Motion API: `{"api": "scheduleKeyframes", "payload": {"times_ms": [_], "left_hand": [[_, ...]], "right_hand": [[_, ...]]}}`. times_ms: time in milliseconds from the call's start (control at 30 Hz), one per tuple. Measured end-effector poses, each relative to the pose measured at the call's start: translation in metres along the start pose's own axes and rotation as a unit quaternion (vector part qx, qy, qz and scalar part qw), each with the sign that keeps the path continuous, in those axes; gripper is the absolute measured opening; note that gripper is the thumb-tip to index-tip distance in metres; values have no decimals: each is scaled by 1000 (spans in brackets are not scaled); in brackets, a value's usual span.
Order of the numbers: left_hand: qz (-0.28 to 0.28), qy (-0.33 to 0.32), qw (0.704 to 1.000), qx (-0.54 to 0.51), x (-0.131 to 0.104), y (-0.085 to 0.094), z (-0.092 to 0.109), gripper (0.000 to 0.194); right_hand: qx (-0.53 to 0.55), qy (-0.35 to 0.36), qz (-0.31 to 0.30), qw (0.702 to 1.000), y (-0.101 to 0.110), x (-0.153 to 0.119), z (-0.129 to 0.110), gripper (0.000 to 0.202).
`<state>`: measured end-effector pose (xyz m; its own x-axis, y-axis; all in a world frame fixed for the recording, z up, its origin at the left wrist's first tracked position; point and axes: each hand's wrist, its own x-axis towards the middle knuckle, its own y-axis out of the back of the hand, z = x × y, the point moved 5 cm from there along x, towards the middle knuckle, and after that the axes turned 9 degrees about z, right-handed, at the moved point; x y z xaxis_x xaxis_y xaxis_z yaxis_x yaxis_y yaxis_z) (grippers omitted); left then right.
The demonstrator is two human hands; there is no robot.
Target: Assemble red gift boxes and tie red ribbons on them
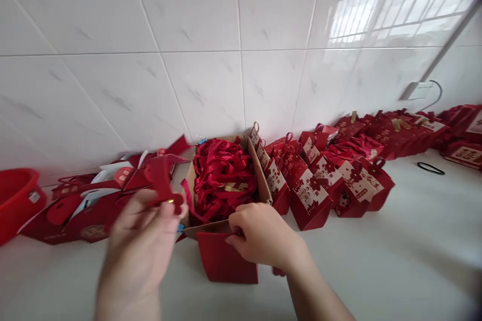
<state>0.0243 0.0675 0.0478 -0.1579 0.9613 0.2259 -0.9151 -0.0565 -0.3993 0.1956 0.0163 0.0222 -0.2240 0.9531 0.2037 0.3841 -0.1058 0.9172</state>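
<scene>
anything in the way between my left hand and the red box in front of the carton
Nothing visible blocks the left hand, holding a red strip, from the left side of the red box. The right hand, though, covers its upper right corner.

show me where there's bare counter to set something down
Widest: the counter at right, in front of the upright red boxes along the wall. A smaller patch lies front left, between the red basin and left hand. Crowded: the middle, with the ribbon carton, right hand and nearest box.
</scene>
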Motion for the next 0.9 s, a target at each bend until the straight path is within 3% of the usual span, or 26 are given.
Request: {"api": "scheduleKeyframes", "payload": {"times_ms": [67, 100, 200, 267, 300, 400, 500, 567, 667, 733, 800, 900], "left_hand": [[-31, 23, 998, 48, -4, -11, -10, 23], [-39, 1, 993, 114, -2, -12, -12, 19], [-51, -75, 932, 351, 11, -4, -17, 10], [-82, -74, 902, 417, 18, 1, -21, 12], [-101, -58, 904, 411, 20, 2, -22, 14], [-128, 11, 950, 285, 17, -1, -21, 17], [-131, 133, 980, 64, 7, -10, -24, 21], [-154, 226, 959, -80, -1, -19, -27, 24], [-221, 319, 898, -206, -13, -32, -29, 18], [-260, 328, 880, -223, -18, -37, -28, 14], [-284, 311, 883, -208, -22, -39, -28, 12], [-311, 284, 891, -168, -29, -39, -28, 13]], "right_hand": [[19, -20, -10, 1000, 0, -3, 1, 16], [29, -27, -18, 999, 0, -5, 2, 15], [55, -43, -39, 997, 2, -9, 3, 13], [61, -49, -47, 996, 3, -10, 3, 12], [62, -49, -47, 996, 3, -10, 3, 11], [78, -35, -38, 996, 4, -10, 1, 15], [128, -15, -15, 992, 7, -11, -1, 21], [166, -9, 13, 986, 12, -12, -2, 21], [254, -6, 90, 963, 23, -14, -4, 21], [327, -2, 164, 931, 32, -17, -6, 20], [382, 3, 231, 895, 38, -21, -8, 17], [425, 18, 275, 862, 43, -27, -14, 9]]}}
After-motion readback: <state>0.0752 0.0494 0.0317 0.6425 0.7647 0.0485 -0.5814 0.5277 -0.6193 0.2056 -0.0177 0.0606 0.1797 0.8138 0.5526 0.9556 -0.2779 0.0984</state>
